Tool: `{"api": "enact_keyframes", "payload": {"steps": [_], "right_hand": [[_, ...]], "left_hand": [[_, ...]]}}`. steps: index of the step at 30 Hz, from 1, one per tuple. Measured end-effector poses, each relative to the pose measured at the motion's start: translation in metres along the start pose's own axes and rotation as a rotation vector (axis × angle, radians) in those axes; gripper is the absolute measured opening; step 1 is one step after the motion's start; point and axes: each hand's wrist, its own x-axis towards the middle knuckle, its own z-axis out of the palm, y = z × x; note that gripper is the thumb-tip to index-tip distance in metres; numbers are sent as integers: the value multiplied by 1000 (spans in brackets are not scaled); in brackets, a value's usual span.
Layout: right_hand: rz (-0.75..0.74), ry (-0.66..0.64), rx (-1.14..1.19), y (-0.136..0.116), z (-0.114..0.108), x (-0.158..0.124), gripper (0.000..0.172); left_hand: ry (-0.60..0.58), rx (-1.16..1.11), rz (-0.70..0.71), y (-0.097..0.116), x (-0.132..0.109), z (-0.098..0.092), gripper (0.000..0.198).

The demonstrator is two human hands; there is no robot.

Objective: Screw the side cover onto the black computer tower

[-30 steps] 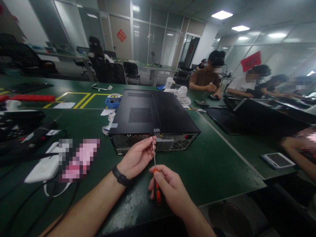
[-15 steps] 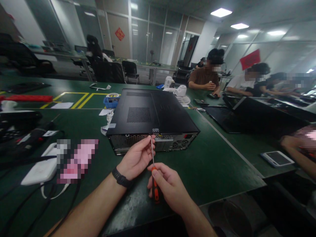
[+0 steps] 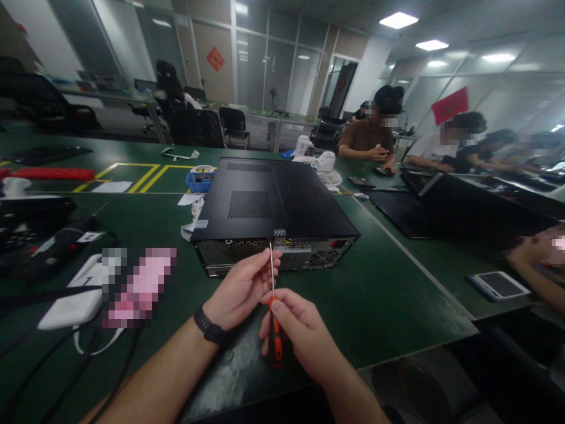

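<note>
A black desktop computer case (image 3: pixel 304 194) lies flat on the green table, its rear panel facing me. My right hand (image 3: pixel 298 324) is closed round the red-and-black handle of a screwdriver (image 3: pixel 276 338). The shaft points away from me, and its tip meets the top edge of the rear panel, left of a small checkered sticker (image 3: pixel 279 232). Close under the tip, the curled fingers of my left hand (image 3: pixel 242 282) pinch about the shaft. Any screw at the tip is too small to make out.
A power drill (image 3: pixel 57 244), a white power bank (image 3: pixel 73 306) and black cables lie at the left. Behind the case are a blue parts box (image 3: pixel 199 181) and a white fan (image 3: pixel 326 176). Right are dark panels (image 3: pixel 468 206) and a co-worker's arm (image 3: pixel 534 271).
My left fingers have drawn back slightly from the case's edge, so more of the screwdriver's tip shows. The handle has shifted a little to the left. The case has stayed put.
</note>
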Motion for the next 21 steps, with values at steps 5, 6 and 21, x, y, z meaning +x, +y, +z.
{"api": "enact_keyframes", "payload": {"steps": [5, 6, 21], "right_hand": [[16, -70, 102, -4, -1, -1, 54], [16, -78, 112, -5, -1, -1, 53], [100, 43, 4, -24, 6, 8, 61]], "left_hand": [[-80, 231, -19, -1, -18, -9, 32], [-126, 278, -42, -1, -21, -11, 37], [-735, 639, -373, -4, -37, -41, 47]]}}
